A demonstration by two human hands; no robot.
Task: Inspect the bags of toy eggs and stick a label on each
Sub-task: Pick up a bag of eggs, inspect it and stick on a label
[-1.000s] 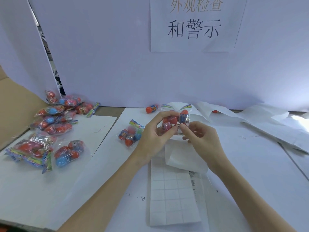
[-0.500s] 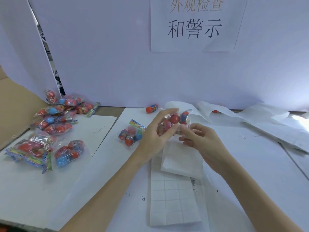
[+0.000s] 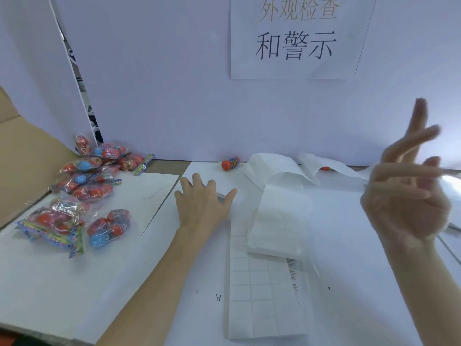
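Observation:
My left hand (image 3: 202, 203) rests flat, fingers spread, on a bag of toy eggs (image 3: 221, 195) lying on the white table paper; the hand hides nearly all of that bag. Blurred and raised in the air at the right, my right hand (image 3: 409, 188) has its fingers spread and holds nothing. A sheet of white labels (image 3: 259, 290) lies in front of me, with its peeled backing strip (image 3: 279, 176) curling away behind it. At the left lies a pile of bagged red and blue eggs (image 3: 92, 176), with two more bags (image 3: 109, 226) nearer me.
One loose red egg (image 3: 230, 163) sits by the back wall, and a second red piece (image 3: 324, 168) peeks from under crumpled backing paper. A cardboard flap (image 3: 22, 166) rises at the far left. A printed sign (image 3: 296, 36) hangs on the white wall.
Both hands let go of the bag they held over the label sheet; it is out of sight. My left hand dropped left onto the bag on the table. My right hand swung up and right.

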